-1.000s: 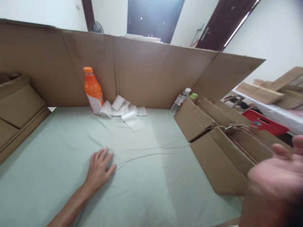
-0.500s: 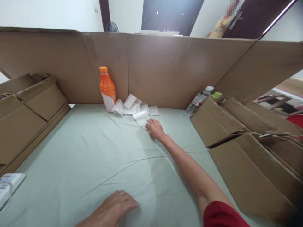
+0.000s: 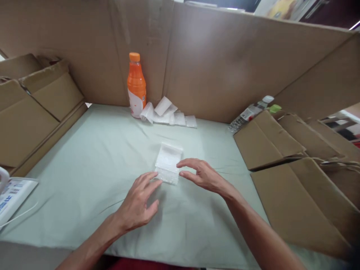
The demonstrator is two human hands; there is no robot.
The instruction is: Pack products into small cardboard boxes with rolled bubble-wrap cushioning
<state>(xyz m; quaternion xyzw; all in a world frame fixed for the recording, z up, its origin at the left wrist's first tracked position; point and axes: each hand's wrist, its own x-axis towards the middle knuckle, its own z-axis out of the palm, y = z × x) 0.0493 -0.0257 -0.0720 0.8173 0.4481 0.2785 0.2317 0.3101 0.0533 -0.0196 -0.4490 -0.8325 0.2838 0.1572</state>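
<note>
A folded piece of bubble wrap (image 3: 168, 161) lies on the pale green cloth (image 3: 112, 150) in the middle of the table. My left hand (image 3: 139, 202) is at its near left corner, fingers apart. From the right, my right hand (image 3: 201, 174) reaches to the wrap's right edge, thumb and fingers spread. Whether the fingertips touch the wrap I cannot tell. Several more bubble wrap pieces (image 3: 165, 112) lie in a loose heap by the back cardboard wall, beside an upright orange bottle (image 3: 137, 88).
A tall cardboard wall (image 3: 225, 63) closes the back. Cardboard boxes (image 3: 30, 112) line the left side, and more boxes (image 3: 298, 202) the right. A clear water bottle (image 3: 250, 112) leans at the back right. At the left edge lies a white labelled object (image 3: 17, 195) with a cord.
One piece of bubble wrap has come from the heap toward me to mid-table. My right hand drew back from the heap; my left hand moved forward beside the piece. The view tilted down.
</note>
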